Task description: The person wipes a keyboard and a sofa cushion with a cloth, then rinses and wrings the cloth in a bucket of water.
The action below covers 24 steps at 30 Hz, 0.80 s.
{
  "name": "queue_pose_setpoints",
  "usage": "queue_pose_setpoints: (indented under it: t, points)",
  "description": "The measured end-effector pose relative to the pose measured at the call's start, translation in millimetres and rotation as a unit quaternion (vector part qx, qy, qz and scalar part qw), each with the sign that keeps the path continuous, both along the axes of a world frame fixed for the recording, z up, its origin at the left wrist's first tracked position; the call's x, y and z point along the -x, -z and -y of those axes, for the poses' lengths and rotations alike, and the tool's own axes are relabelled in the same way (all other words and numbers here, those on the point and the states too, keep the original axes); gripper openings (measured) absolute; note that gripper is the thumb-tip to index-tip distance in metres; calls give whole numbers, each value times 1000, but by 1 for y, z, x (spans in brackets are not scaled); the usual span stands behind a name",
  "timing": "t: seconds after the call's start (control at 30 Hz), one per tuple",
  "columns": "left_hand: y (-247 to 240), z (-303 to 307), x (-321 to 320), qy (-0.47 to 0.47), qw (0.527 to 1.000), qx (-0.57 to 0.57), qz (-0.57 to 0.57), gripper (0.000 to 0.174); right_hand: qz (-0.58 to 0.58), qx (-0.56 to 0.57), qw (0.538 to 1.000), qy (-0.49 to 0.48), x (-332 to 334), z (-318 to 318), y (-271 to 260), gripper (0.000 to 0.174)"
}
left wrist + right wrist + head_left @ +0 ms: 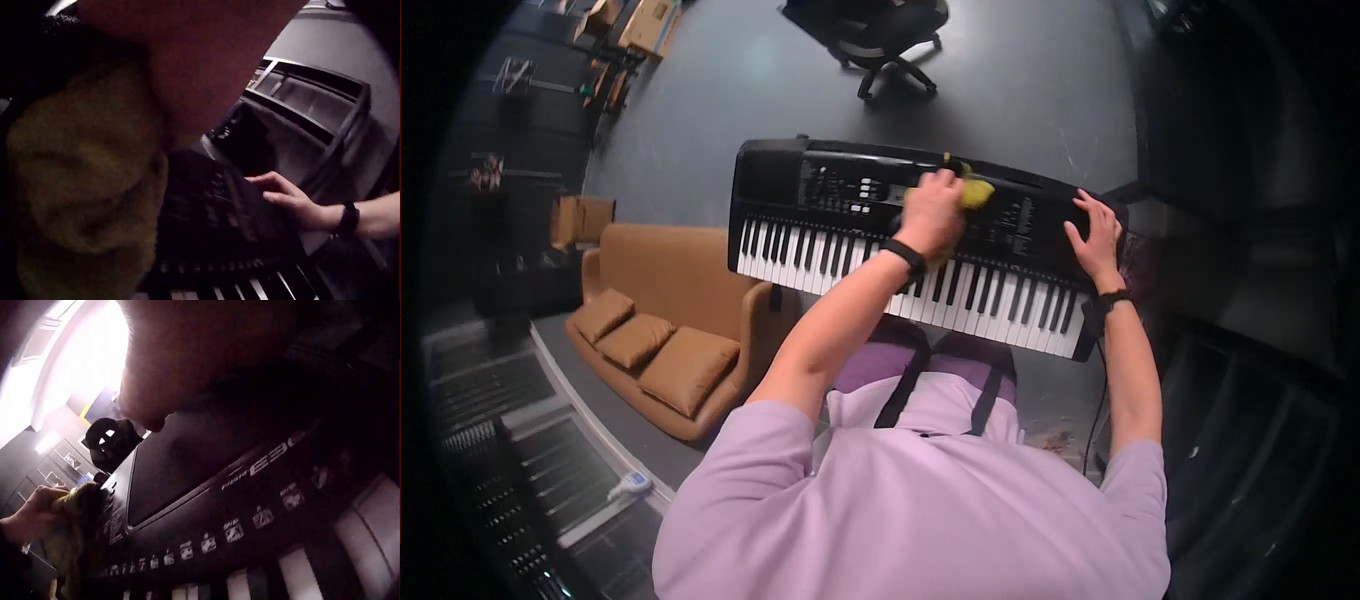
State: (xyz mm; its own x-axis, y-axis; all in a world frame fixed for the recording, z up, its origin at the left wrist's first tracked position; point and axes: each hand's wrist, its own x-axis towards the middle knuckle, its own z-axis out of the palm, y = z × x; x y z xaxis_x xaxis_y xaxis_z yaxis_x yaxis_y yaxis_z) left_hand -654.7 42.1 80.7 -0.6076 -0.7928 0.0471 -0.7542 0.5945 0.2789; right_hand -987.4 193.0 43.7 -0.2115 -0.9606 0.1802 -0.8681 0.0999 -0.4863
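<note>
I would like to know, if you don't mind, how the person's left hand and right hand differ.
The left hand grips a yellow-green cloth, while the right hand holds nothing. The left hand is over the middle of the keyboard; the right hand is at its right end. Both have a dark band at the wrist.

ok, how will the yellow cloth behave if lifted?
Probably floppy: the yellow cloth drapes in soft folds. Likely not slippery, as its surface looks fuzzy. Seems light too: the left hand alone holds it.
</note>
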Motion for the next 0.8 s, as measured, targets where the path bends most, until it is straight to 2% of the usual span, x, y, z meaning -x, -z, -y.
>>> queue_pose_setpoints:
  t: [0.03,0.07,0.13,0.17,0.23,0.3,0.4,0.47,0.53,0.6,0.63,0.73,0.77,0.8]
  points:
    - [7,3,-1,15,999,6,31,48,-14,7,1000,3,-3,1,1,54]
    - [-5,8,-17,24,1000,-3,-9,51,-24,15,1000,9,-9,-1,4,51]
    - [6,31,-65,5,999,45,-6,43,-64,17,997,25,-26,-4,8,51]
    - [-3,46,-96,-31,998,35,33,42,-72,6,996,51,-45,-3,11,57]
    - [15,88,-175,-94,991,92,40,39,-102,-22,989,100,-87,-5,18,71]
    - [19,130,-256,-162,977,111,82,46,-131,-54,979,145,-132,-2,28,84]
    - [41,168,-381,-231,962,126,76,53,-160,-39,962,219,-188,14,47,86]
    - [53,162,-422,-247,959,126,64,57,-172,-38,950,257,-212,23,56,84]
    - [53,149,-429,-261,955,134,53,61,-179,-43,941,283,-222,29,59,83]
    - [52,129,-396,-311,939,138,48,65,-177,-48,941,286,-224,32,57,82]
    - [49,117,-376,-322,942,83,44,69,-175,-54,941,285,-224,30,55,82]
    - [43,65,-306,-207,976,66,-30,80,-172,-49,939,293,-225,32,59,81]
    - [41,48,-291,-142,988,20,-64,81,-163,-60,940,295,-225,31,56,81]
    - [36,35,-279,-125,989,-2,-80,81,-162,-63,941,292,-223,30,55,80]
